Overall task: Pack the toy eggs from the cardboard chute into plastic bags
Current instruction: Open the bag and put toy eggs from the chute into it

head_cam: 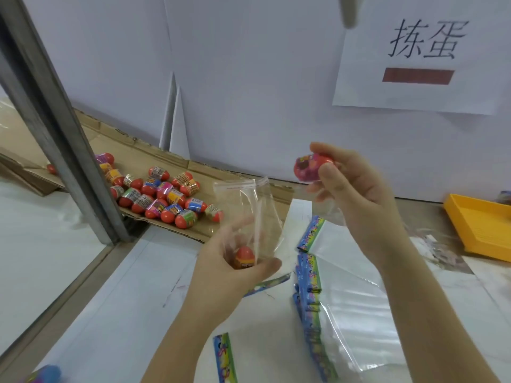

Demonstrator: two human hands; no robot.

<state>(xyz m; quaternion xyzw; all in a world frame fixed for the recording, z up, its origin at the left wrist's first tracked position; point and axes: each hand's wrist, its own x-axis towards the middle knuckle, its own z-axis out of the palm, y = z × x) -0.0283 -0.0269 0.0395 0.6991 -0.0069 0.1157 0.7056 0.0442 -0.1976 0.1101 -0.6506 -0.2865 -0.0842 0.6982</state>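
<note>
My left hand [221,275] grips the bottom of a clear plastic bag [249,205] that stands upright with its mouth open at the top. One red toy egg [244,257] sits inside the bag at my fingers. My right hand [356,189] holds another red egg with a pink wrapper [308,167] up at the right, higher than the bag mouth and apart from it. Several more red eggs [163,196] lie in a heap on the brown cardboard chute [138,150] at the left.
A stack of flat clear bags with colourful header strips [312,283] lies on the white table under my right arm. A yellow tray [481,225] sits at the right edge. A grey metal post [55,114] crosses the left. A white wall with a paper sign [420,56] stands behind.
</note>
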